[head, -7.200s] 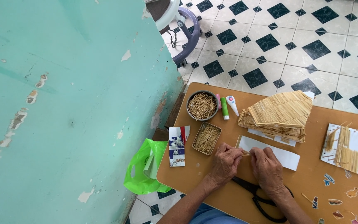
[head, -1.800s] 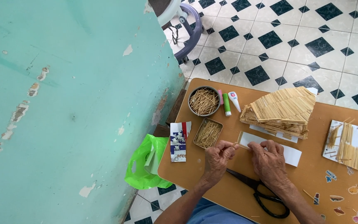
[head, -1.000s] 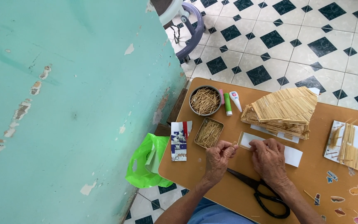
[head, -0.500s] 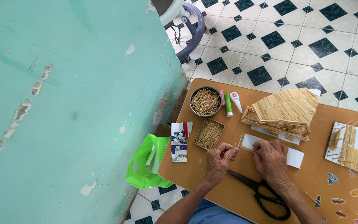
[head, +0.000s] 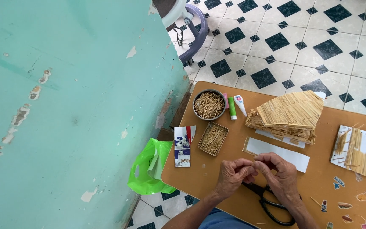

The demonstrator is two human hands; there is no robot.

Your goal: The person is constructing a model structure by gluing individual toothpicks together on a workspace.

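My left hand [head: 233,174] and my right hand [head: 278,174] meet over the front of the brown table [head: 217,199], fingertips pinched together on a thin toothpick [head: 254,161] that barely shows. Just beyond the fingers lies a white paper strip [head: 278,152] edged with toothpicks. Black scissors [head: 272,203] lie under my right wrist. A rectangular tin of toothpicks [head: 213,138] sits close to the left hand, a round bowl of toothpicks [head: 209,104] farther back.
A toothpick-built roof model [head: 287,114] stands behind the strip. A white card with glued toothpicks [head: 361,152] lies at the right. Glue sticks [head: 232,107] lie by the bowl, a small printed box [head: 182,146] at the table's left edge. A green bag [head: 149,167] hangs beside the turquoise wall [head: 64,106].
Both hands have stayed together near the paper strip, shifting only slightly toward each other. The scissors, hidden earlier under the hands, now lie exposed below the right wrist.
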